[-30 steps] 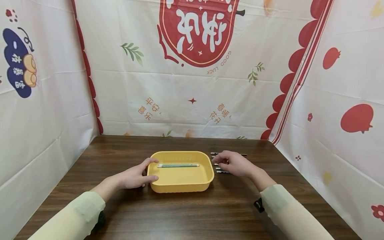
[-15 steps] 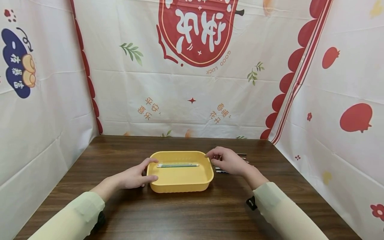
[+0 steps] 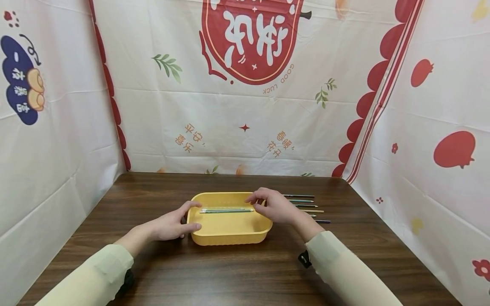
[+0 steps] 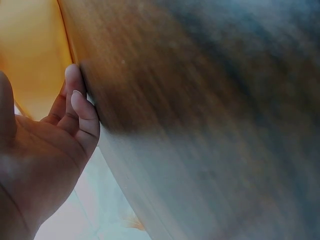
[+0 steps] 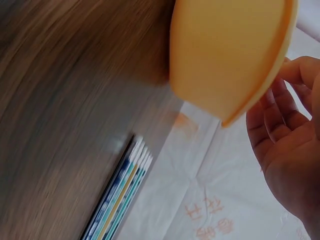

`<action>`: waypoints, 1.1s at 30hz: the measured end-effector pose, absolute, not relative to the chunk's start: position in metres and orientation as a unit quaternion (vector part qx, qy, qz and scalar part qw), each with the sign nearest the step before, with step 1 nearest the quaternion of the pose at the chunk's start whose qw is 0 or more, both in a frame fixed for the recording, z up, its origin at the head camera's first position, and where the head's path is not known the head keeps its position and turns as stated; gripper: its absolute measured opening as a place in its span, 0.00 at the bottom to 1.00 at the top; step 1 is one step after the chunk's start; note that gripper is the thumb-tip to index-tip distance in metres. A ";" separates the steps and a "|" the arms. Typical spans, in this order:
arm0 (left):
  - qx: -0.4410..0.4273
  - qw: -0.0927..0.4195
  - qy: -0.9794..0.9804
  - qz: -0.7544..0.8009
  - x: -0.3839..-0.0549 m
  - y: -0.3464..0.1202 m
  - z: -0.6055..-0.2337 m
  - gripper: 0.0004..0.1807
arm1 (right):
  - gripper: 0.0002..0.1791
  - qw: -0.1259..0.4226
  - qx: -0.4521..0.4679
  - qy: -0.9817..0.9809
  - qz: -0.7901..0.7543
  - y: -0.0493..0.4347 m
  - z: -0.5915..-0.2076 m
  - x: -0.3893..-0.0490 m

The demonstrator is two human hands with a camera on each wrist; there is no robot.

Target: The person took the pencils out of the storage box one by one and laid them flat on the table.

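A yellow plastic basket (image 3: 229,240) stands on the wooden table. Inside it, two green pencils (image 3: 226,211) lie side by side. My left hand (image 3: 170,223) holds the basket's left end, with thumb and index finger over the rim and the other fingers against the outer wall, as the left wrist view shows. My right hand (image 3: 273,207) hovers over the right rim, its loosely bent fingertips above the inside, close to the pencil tips. Nothing shows between its fingers. To the right, several pencils (image 3: 306,206) lie in a row, their left ends hidden behind that hand.
The dark wood table (image 3: 237,276) reaches forward to a printed white cloth (image 3: 229,148) that hangs at the back and both sides. In the right wrist view the row of pencils (image 5: 120,192) lies on the table beyond the basket.
My right hand has moved left from the row of pencils to above the basket's right rim, uncovering more of the row. The left hand and the basket stay in place.
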State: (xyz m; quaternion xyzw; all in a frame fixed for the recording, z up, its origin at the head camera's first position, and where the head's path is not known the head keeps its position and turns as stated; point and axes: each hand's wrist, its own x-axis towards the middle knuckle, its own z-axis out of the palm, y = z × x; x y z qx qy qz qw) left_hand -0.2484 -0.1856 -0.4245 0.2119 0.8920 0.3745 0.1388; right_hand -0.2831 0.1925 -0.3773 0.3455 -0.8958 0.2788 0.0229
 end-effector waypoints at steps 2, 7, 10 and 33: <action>0.212 0.138 0.892 0.374 -0.248 -0.186 -0.424 0.40 | 0.15 0.020 0.355 -0.892 0.279 0.186 -0.377 -0.284; 0.212 0.136 0.893 0.373 -0.248 -0.187 -0.423 0.40 | 0.15 0.020 0.373 -0.885 0.278 0.168 -0.378 -0.288; 0.213 0.137 0.892 0.375 -0.248 -0.187 -0.423 0.40 | 0.15 0.019 0.374 -0.886 0.272 0.159 -0.379 -0.290; 0.220 0.145 0.883 0.388 -0.247 -0.187 -0.422 0.41 | 0.11 -0.021 0.329 -0.900 0.285 0.125 -0.411 -0.313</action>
